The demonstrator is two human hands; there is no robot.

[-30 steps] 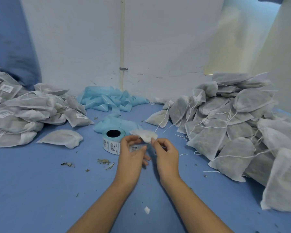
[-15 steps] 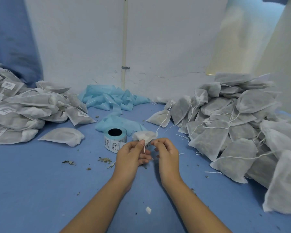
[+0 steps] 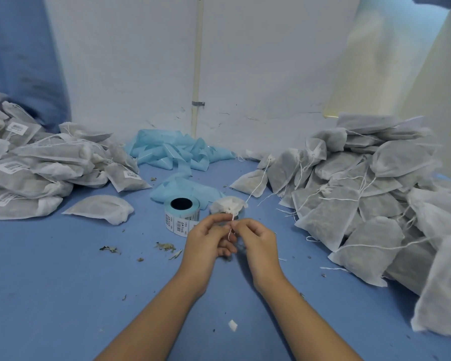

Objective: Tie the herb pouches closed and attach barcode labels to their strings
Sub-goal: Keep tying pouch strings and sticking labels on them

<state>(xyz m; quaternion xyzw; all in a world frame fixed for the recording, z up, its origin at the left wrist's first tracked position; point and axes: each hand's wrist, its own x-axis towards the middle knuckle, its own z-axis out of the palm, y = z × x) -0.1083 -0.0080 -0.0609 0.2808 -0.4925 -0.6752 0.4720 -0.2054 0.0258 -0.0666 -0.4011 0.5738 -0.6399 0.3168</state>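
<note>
A small white herb pouch [image 3: 227, 204] hangs gathered at its neck just above my hands, over the blue table. My left hand [image 3: 208, 239] and my right hand [image 3: 255, 239] meet below it, and both pinch its thin white string [image 3: 231, 225] between thumb and fingers. A roll of barcode labels [image 3: 182, 213] stands on the table right behind my left hand. The body of the pouch is partly hidden by my fingers.
A heap of labelled pouches [image 3: 37, 165] lies at the left, with one flat pouch [image 3: 99, 208] in front of it. A large pile of unlabelled pouches [image 3: 362, 199] with loose strings fills the right. Crumpled blue backing tape [image 3: 177, 152] lies by the wall. Herb crumbs dot the table [image 3: 63, 282].
Both hands have drawn a little toward me and closer together on the string. The pouch neck has tightened and the pouch now sits above the fingers.
</note>
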